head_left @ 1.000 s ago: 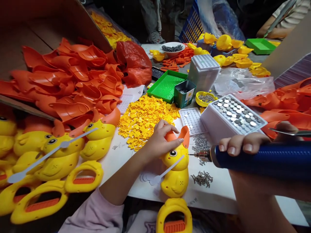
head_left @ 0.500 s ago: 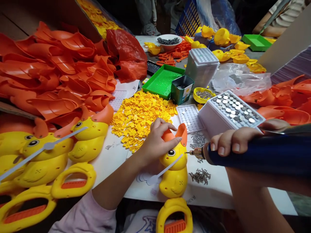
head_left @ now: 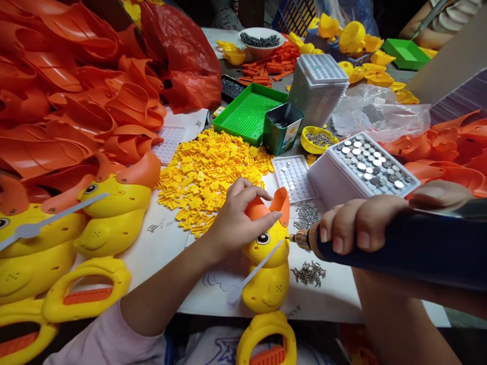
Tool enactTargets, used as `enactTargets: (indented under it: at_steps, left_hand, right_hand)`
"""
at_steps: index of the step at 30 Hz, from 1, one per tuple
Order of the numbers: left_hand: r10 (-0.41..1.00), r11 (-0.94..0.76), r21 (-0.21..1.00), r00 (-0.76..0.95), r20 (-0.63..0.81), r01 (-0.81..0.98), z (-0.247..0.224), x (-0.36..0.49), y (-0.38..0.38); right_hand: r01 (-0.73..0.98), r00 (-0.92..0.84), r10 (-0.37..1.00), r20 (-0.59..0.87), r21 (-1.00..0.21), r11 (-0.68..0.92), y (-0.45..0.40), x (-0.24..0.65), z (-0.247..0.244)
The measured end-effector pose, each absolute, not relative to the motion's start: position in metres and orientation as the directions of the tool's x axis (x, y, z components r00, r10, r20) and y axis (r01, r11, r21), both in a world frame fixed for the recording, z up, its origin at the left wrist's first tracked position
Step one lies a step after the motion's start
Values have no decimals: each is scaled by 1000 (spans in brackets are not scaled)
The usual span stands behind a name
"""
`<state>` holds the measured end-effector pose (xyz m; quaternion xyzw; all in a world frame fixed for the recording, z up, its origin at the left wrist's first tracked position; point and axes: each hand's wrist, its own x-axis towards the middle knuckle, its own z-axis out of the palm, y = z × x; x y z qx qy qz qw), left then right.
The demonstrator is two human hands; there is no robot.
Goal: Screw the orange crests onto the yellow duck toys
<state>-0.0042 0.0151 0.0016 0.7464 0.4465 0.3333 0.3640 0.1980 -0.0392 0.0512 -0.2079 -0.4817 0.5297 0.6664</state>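
Observation:
My left hand (head_left: 236,217) is closed around the head of a yellow toy duck (head_left: 266,284), its thumb near the orange bill. The duck lies on white paper, its ring handle with an orange trigger (head_left: 267,356) toward me. A pale grey stick with a round knob (head_left: 247,280) lies across its body. In my right hand (head_left: 363,223) is a dark blue electric screwdriver (head_left: 403,251), held level. Its bit points left and meets, or nearly meets, the edge of the duck's head beside the bill; contact is hard to tell.
Small screws (head_left: 309,274) lie in piles right of the duck. Beyond are yellow clips (head_left: 213,175), a green tray (head_left: 243,119), a dark green tin (head_left: 281,134) and a white tray of metal discs (head_left: 375,165). More ducks (head_left: 114,218) and orange parts (head_left: 76,96) crowd the left.
The view has shifted a little, so most things sit slightly further left. My left hand keeps its grip on the duck, and the screwdriver bit stays at the duck's head.

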Motion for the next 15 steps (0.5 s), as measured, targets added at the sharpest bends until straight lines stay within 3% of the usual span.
enactTargets:
  at_steps: [2,6,10,15]
  left_hand:
    - [907,-338,844,382,174,417,1,-5,16]
    - [904,-342,854,386,184,393,0,-7,17]
    - [903,-346,853,387,189,391,0,-7,17]
    - [900,-353,853,388,197,384,2,-6,18]
  right_hand:
    - [-526,2,894,447,-760,381,-39,198,53]
    - [-423,-118,916,383,-854,303,-41,198,56]
    - [-458,66,847,527,-738,495,-45,192,56]
    - [-441,58,837,545,-738,511,-44,188,51]
